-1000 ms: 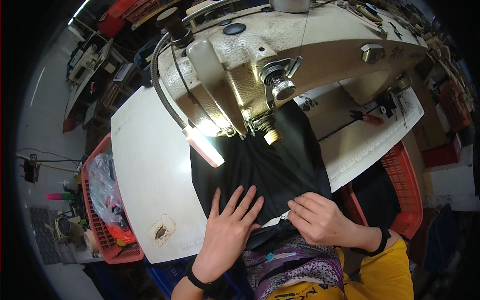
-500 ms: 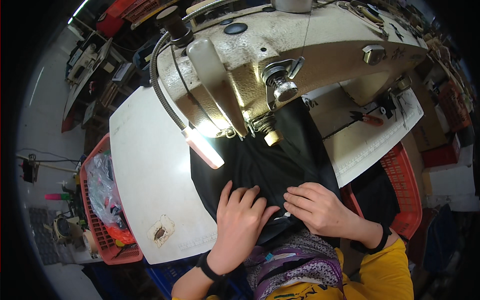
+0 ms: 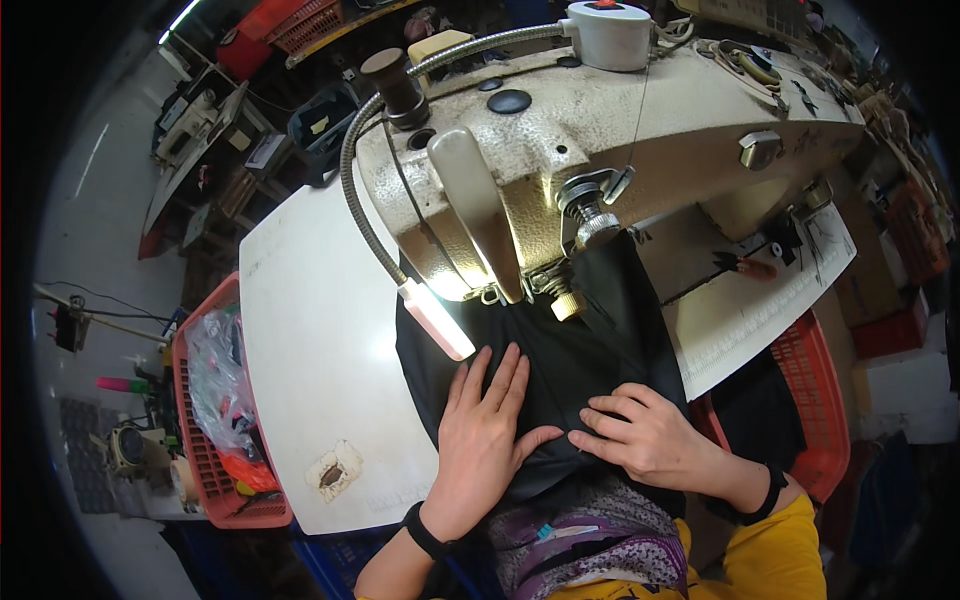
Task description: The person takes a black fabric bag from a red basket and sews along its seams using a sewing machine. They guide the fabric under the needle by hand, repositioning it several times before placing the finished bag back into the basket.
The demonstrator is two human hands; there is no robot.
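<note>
Black cloth (image 3: 625,345) lies in folds on the white sewing table, running under the head of a sewing machine (image 3: 500,160). My left hand (image 3: 480,440) rests palm down on the cloth, fingers stretched toward the needle area and thumb pointing right. To its right, my right hand (image 3: 655,440) is bent over the near part of the cloth, gripping it with curled fingers; its thumb is hidden. The left thumb and right fingertips are close together. A lit lamp (image 3: 437,322) on a bendy metal neck shines beside the presser foot, just beyond my left fingertips.
The white tabletop (image 3: 310,300) has a chipped hole near its front left. Orange-handled snips (image 3: 750,268) lie under the machine arm. A red basket (image 3: 185,400) with clear plastic bags stands left; another red basket (image 3: 825,420) holding dark cloth stands right.
My left hand has flattened and slid forward on the cloth, its fingers now straighter. My right fingers have spread slightly. The view has shifted, so the machine appears lower and farther right.
</note>
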